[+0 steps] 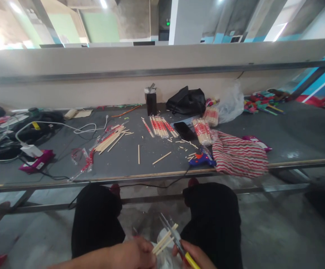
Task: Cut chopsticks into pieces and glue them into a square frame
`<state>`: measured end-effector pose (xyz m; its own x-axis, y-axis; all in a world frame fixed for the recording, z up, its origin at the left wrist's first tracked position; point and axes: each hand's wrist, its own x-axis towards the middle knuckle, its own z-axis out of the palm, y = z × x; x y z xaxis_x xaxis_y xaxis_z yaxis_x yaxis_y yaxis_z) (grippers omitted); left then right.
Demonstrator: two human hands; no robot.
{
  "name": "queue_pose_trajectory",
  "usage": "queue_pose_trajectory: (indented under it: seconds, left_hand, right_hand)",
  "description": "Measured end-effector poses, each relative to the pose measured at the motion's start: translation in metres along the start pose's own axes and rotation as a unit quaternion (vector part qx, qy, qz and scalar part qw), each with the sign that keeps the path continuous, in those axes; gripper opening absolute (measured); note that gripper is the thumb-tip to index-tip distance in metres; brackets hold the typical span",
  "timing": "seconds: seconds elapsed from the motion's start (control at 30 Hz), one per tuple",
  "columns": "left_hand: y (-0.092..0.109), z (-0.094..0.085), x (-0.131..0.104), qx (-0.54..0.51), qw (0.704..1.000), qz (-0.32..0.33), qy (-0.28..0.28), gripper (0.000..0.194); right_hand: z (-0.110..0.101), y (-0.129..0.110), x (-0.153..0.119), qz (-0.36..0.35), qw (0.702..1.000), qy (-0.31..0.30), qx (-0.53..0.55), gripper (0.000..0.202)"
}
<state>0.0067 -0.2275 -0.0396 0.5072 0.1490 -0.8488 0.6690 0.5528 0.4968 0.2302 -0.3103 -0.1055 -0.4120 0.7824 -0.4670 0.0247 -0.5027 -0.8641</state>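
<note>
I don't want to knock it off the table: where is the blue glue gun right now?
In the head view, the blue glue gun lies right of centre by the table's near edge, touching the striped cloth's left side.

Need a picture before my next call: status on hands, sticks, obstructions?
Left hand gripping pale sticks. Right hand on yellow-handled tool, blades across sticks. White plastic beneath, clearance unclear.

Black trousers, plain, dull cloth, loose over both legs, broad and rounded at knees, lower left and lower right of frame. Left forearm bare, at bottom edge. Left hand and right hand bare, low centre, slightly blurred. Feet small beyond knees; footwear too blurred to tell.
</note>
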Motion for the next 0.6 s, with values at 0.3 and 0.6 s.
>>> queue_pose_trajectory:
  seconds: [0.3, 0.6]
  left_hand:
    - [0.008, -0.005, -0.007, -0.151, 0.978, 0.017, -0.141, 0.036]
    - [0.024, -0.014, -0.024, -0.204, 0.957, 0.055, -0.197, 0.023]
  right_hand:
    - [0.001, -0.030, -0.016, 0.040, 0.995, 0.057, -0.073, 0.034]
    - [-0.002, -0.046, -0.017, 0.015, 0.990, 0.132, -0.043, 0.019]
